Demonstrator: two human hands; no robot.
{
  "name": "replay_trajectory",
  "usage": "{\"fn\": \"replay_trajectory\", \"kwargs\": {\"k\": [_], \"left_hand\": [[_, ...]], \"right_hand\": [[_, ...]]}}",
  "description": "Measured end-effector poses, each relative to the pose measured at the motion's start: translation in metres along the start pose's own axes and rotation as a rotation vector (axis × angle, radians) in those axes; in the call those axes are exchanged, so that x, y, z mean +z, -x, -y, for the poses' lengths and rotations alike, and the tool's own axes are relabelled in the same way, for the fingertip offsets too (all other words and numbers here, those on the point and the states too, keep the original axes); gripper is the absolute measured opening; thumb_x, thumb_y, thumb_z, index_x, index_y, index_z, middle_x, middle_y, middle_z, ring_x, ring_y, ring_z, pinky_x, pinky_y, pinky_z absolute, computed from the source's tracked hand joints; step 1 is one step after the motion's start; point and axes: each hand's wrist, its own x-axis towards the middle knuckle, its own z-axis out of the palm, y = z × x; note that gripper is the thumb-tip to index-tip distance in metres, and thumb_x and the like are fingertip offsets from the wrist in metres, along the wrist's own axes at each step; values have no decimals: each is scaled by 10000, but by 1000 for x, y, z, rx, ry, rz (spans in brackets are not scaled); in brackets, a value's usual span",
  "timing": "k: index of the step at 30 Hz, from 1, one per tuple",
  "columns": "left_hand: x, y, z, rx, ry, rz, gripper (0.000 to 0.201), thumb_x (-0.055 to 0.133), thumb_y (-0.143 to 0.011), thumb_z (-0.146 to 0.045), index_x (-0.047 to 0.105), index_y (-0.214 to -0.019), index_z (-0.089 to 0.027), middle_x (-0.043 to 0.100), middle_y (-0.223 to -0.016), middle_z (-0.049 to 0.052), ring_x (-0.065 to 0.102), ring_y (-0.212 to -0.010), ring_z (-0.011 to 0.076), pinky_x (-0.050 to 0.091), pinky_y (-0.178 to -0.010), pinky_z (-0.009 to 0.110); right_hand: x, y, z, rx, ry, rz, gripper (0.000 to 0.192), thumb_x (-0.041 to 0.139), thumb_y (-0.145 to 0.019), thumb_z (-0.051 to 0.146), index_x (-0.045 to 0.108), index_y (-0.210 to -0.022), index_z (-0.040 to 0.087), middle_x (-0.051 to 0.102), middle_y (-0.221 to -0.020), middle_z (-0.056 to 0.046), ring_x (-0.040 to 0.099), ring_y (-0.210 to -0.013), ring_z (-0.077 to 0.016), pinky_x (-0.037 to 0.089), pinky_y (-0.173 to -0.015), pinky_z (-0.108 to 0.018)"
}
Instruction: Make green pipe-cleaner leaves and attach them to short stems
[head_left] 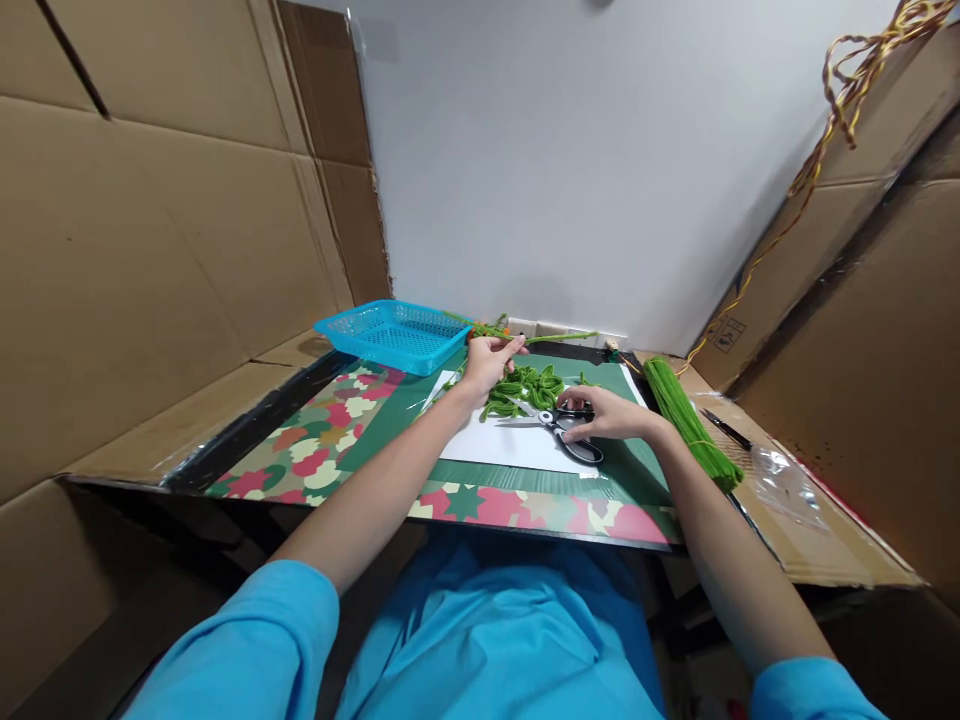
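My left hand [489,362] pinches a long green pipe cleaner [566,338] between thumb and fingers, above the far part of a white sheet of paper [484,448]. Lower and to the right, my right hand [604,413] has its thumb and fingers at the two black-and-grey handles of a pair of scissors [583,451]. The scissor blades are apart and point left, low over the paper. Just beyond them lies a heap of bent and looped green pipe cleaners [536,387]. Part of that heap is hidden behind my left hand.
A blue plastic basket [427,358] stands at the back left. On the right lie a tied bundle of green pipe cleaners [686,420], a black pen-like tool [726,428] and a clear plastic bag [784,485]. Cardboard walls [172,220] flank the table, and twisted yellow wire [806,180] hangs at right.
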Motion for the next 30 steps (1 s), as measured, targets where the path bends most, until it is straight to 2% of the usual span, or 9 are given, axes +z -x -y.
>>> {"fn": "replay_trajectory", "kwargs": {"k": [3,6,9,13,16,23,27,30], "left_hand": [[0,1,-2,2,19,-14,252,889,-819,-356,768,-750,-146,799,-821,101,484,-464,73,287,-406,223],[-1,2,-3,9,-4,-12,283,873,-838,-389,769,-741,-144,802,-854,115,490,-476,79,284,-411,237],[-2,2,-4,15,-29,-17,320,873,-831,-429,771,-729,-144,811,-897,138,499,-493,92,301,-434,255],[-3,0,-6,16,-13,-26,318,882,-824,-420,768,-726,-140,815,-920,150,523,-519,102,302,-436,252],[-5,-2,-6,29,17,-37,310,886,-822,-405,764,-740,-132,810,-910,144,543,-531,97,296,-421,234],[-9,-5,-3,48,2,-103,259,819,-879,-362,759,-784,-129,805,-911,115,554,-538,84,305,-419,208],[-10,-5,-5,24,10,-125,254,819,-872,-364,751,-792,-133,803,-905,105,551,-529,80,305,-423,212],[-10,-4,-6,11,34,-124,266,830,-861,-374,743,-792,-132,799,-900,104,561,-531,81,302,-424,212]], "right_hand": [[-5,6,3,39,33,57,714,1003,-568,415,758,-1212,231,757,-991,-39,698,-888,-239,533,-758,-298],[-8,9,4,71,29,94,786,975,-605,362,703,-1333,245,743,-945,-17,690,-823,-221,530,-735,-299],[-10,11,5,95,86,91,752,945,-606,264,713,-1321,241,732,-912,-8,670,-773,-201,516,-708,-287],[-12,13,6,44,111,53,674,846,-622,150,728,-1281,227,715,-828,11,642,-703,-174,484,-628,-250],[-16,14,5,16,151,30,648,796,-634,133,725,-1271,235,739,-881,2,641,-691,-164,480,-609,-244],[-21,14,2,-79,261,-82,576,738,-746,143,687,-1315,216,740,-1057,-55,697,-977,-229,539,-864,-324],[-19,12,3,-105,322,-161,586,699,-749,100,714,-1323,220,753,-1122,-76,714,-1008,-244,539,-919,-357],[-19,14,7,-117,349,-208,536,697,-779,147,742,-1307,226,771,-1166,-87,719,-1036,-267,537,-932,-370]]}}
